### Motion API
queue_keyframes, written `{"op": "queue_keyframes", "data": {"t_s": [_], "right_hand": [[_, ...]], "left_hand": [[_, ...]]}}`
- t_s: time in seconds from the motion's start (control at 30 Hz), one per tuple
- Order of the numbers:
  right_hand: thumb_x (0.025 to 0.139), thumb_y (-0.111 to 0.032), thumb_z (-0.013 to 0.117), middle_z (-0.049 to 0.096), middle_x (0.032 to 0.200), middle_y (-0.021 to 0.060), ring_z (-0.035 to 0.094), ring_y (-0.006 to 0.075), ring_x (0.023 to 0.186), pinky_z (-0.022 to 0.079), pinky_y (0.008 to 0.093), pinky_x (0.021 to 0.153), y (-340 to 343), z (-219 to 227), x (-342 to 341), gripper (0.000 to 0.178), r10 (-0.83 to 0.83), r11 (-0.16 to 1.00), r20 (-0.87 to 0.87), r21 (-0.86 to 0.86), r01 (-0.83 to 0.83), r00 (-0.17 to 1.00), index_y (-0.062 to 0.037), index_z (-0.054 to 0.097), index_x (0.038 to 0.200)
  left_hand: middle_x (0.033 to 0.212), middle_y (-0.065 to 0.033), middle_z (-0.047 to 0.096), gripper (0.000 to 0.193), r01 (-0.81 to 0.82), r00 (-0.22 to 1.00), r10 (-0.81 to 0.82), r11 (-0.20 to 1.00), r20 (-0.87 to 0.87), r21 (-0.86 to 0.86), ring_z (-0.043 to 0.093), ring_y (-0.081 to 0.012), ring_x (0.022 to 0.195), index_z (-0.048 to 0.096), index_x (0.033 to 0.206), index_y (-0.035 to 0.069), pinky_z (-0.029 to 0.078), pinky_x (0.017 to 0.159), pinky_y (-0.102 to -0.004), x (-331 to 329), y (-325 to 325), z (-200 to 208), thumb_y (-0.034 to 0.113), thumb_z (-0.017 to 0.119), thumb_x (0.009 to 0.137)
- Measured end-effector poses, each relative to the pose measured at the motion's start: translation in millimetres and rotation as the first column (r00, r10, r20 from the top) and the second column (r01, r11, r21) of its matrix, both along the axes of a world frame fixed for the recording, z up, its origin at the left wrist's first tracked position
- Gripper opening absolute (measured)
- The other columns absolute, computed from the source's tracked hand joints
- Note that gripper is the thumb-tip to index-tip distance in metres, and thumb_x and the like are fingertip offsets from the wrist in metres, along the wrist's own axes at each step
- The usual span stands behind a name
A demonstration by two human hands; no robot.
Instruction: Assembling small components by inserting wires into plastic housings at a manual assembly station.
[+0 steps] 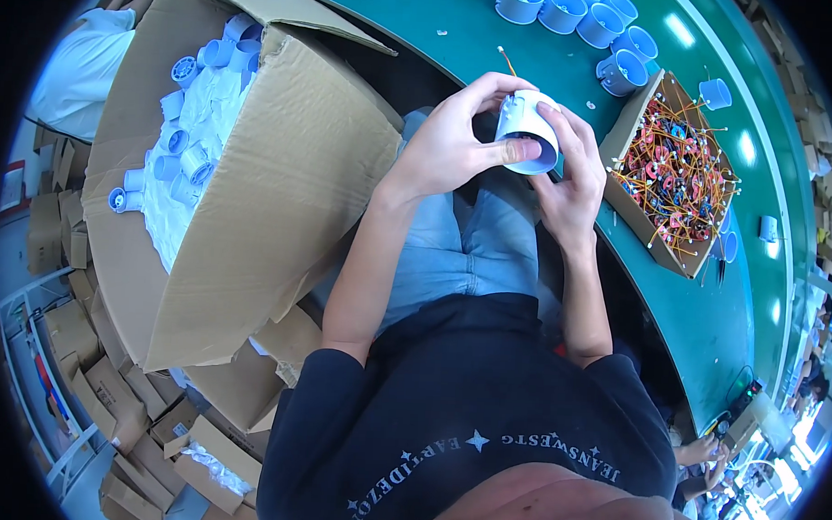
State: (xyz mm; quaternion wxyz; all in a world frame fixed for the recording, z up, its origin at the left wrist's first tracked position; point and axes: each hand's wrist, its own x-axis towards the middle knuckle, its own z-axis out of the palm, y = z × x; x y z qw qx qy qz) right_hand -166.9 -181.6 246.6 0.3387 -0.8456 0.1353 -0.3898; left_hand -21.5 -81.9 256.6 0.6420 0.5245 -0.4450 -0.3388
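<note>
Above my lap, both hands grip one pale cylindrical plastic housing (522, 111), tilted so its open end faces me. My left hand (449, 144) holds it from the left, the thumb at the lower rim and over the opening. Fingers of my right hand (573, 169) wrap its right side. A short orange wire (507, 61) with a small white tip sticks up behind the left fingers; where it joins is hidden. Nearest my right hand stands an open cardboard box (612, 143) heaped with small red and black round parts on orange wires (676, 168).
Similar housings (600, 25) stand grouped at the far side of the green table (424, 26). One more housing (715, 93) sits beyond the parts box. On my left, a large open carton (282, 164) holds housings on white plastic sheeting (201, 115). Flattened cartons (109, 396) lie behind it.
</note>
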Motion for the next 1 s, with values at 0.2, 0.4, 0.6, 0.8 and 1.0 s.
{"op": "queue_keyframes", "data": {"t_s": [0.2, 0.4, 0.6, 0.8, 1.0], "right_hand": [[0.071, 0.004, 0.077, 0.056, 0.125, 0.016, 0.058, 0.0263, 0.114, 0.05, 0.0352, 0.094, -1, -2, -10, 0.063, 0.0, 1.0, 0.032, 0.031, -0.001, 0.999, -0.0029, 0.055, 0.13], [0.068, 0.005, 0.079, 0.056, 0.122, 0.0146, 0.06, 0.026, 0.111, 0.052, 0.0334, 0.091, 11, -8, -9, 0.065, -0.053, 0.958, 0.103, 0.287, 0.021, 0.993, -0.0061, 0.055, 0.128], [0.068, 0.003, 0.08, 0.057, 0.116, 0.0139, 0.062, 0.0263, 0.106, 0.053, 0.0329, 0.087, 15, -16, -6, 0.063, -0.102, 0.884, 0.208, 0.468, -0.008, 0.973, -0.0048, 0.055, 0.126], [0.072, -0.003, 0.08, 0.056, 0.114, 0.0159, 0.062, 0.029, 0.095, 0.053, 0.0343, 0.08, 2, -11, -1, 0.063, -0.131, 0.954, -0.052, 0.263, 0.141, 0.99, -0.0001, 0.051, 0.127], [0.076, -0.008, 0.078, 0.052, 0.119, 0.0193, 0.058, 0.0301, 0.096, 0.05, 0.0352, 0.078, 0, -8, 18, 0.063, -0.268, 0.949, -0.203, 0.111, 0.294, 0.942, 0.0026, 0.047, 0.129]], "left_hand": [[0.124, -0.0145, 0.059, 0.062, 0.04, 0.995, -0.053, 0.99, -0.09, -0.135, 0.055, -0.0216, 0.117, 0.052, 0.129, -0.003, 0.041, 0.103, -0.034, -10, 0, -2, 0.016, 0.08, 0.077], [0.126, -0.0162, 0.058, 0.058, -0.095, 0.995, 0.09, 0.984, -0.04, -0.151, 0.055, -0.0222, 0.118, 0.052, 0.127, -0.005, 0.041, 0.104, -0.0342, -22, -8, -9, 0.014, 0.078, 0.08], [0.126, -0.0162, 0.058, 0.046, -0.09, 0.924, 0.01, 0.977, -0.382, -0.192, 0.056, -0.0208, 0.117, 0.056, 0.123, -0.005, 0.043, 0.102, -0.033, -23, -16, -5, 0.01, 0.074, 0.083], [0.115, -0.0129, 0.065, 0.029, -0.188, 0.97, 0.205, 0.974, 0.132, -0.13, 0.062, -0.0177, 0.103, 0.064, 0.113, -0.003, 0.048, 0.092, -0.0288, -16, -27, -9, 0.009, 0.068, 0.087], [0.093, -0.0104, 0.069, 0.021, -0.613, 0.731, 0.615, 0.782, 0.296, -0.113, 0.067, -0.017, 0.082, 0.065, 0.107, -0.002, 0.053, 0.075, -0.0283, 27, -67, -22, 0.007, 0.065, 0.088]]}}
